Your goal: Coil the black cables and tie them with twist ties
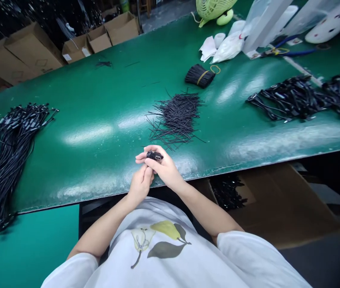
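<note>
Both hands meet at the near edge of the green table (103, 132). My right hand (163, 168) is closed around a small coiled black cable (154, 156) with a metal plug end showing at its fingertips. My left hand (141, 184) sits just under it, fingers curled against the right hand's fingers and the coil. A loose pile of short black twist ties (176, 116) lies on the table just beyond the hands. Farther back lies a bundle of ties (200, 76) bound with a yellow rubber band.
A big heap of long black cables (4, 156) hangs over the left of the table. More coiled cables (296, 98) lie at the right. Cardboard boxes (31, 52) stand behind, a green fan (213, 10) and plastic bags (230, 44) at the back, a box (272, 200) under the table.
</note>
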Tool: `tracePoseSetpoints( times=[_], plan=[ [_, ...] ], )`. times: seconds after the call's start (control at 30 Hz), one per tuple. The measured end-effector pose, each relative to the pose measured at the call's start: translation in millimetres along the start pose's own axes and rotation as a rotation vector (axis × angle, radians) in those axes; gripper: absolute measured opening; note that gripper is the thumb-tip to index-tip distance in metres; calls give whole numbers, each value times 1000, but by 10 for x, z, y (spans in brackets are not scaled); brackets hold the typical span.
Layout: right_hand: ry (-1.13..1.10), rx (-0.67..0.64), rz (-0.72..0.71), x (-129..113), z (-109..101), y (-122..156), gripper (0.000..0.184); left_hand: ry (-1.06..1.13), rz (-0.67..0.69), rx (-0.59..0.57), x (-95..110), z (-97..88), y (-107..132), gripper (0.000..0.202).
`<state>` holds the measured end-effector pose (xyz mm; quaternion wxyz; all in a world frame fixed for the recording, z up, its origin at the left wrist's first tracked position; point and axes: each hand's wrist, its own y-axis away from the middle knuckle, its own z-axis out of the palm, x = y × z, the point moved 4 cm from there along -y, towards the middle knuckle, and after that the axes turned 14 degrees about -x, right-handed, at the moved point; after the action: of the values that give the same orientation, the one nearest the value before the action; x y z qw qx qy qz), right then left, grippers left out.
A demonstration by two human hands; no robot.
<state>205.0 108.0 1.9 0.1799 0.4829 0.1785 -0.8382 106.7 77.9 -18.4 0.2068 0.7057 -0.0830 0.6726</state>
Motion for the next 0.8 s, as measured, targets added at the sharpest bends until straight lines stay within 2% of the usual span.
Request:
tracePoseSetpoints(
  times=[0.13, 0.2, 0.27, 0.37, 0.47, 0.53, 0.6, 0.67, 0.73, 0.8],
  plan=[
    [-55, -71, -24, -39, -21, 36, 36, 260, -94, -214, 6, 100, -8, 49],
    [-44, -92, -45, -37, -26, 34, 35, 316, -122, -219, 0, 115, -14, 49],
    [-48, -63, -57, -4, -28, 26, 38, 322, -121, -164, -9, 104, -40, 48],
    [-21, 43, -46, 98, -53, 51, 51, 139, -86, -72, -1, 63, -104, 47],
    [85, 63, 26, 184, -206, 124, 40, -178, -44, -127, 20, 50, -137, 43],
    [256, 148, 87, 125, -532, 209, 39, -286, -28, -213, -6, 20, -120, 45],
    [484, 328, 154, -90, -1047, 351, 44, -324, -60, -239, -78, -73, -88, 52],
    [681, 515, 228, -425, -1636, 531, 45, -340, -139, -246, -179, -177, -58, 49],
    [823, 637, 274, -787, -2177, 680, 38, -357, -202, -274, -258, -226, -31, 45],
    [991, 720, 311, -1086, -2601, 750, 28, -390, -210, -297, -282, -212, -12, 44]
  ],
)
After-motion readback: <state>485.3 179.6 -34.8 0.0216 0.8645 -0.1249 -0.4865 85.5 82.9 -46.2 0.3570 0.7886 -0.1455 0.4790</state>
